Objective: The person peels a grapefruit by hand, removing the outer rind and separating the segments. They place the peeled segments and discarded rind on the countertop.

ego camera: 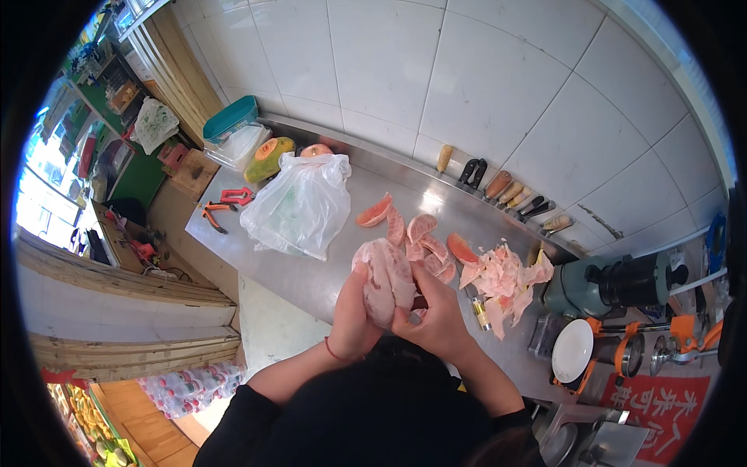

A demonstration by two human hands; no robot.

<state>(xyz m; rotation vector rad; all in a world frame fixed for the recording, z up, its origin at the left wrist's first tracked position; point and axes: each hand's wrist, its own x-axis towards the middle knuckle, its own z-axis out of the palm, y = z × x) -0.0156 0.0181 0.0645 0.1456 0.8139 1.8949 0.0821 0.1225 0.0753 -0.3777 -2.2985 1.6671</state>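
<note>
Between both palms I hold a peeled pomelo [385,280] with whitish membrane and a seam down its middle. My left hand [353,312] cups its left side, the thumb lying along the surface. On the other side, the fingers and thumb of my right hand [432,318] press at its lower right edge. Just beyond the fruit, several loose pink pomelo segments [429,236] lie on the steel counter [280,274]. To their right is a heap of torn pale peel and membrane [508,271], with a yellow-handled tool [481,313] against its near side.
At the left are a white plastic bag [303,204], a cut papaya [269,157], red pruning shears [237,195] and orange-handled pliers [215,216]. Several knives [496,184] stand along the tiled wall. A green juicer [575,286] and a white plate [572,350] are at the right.
</note>
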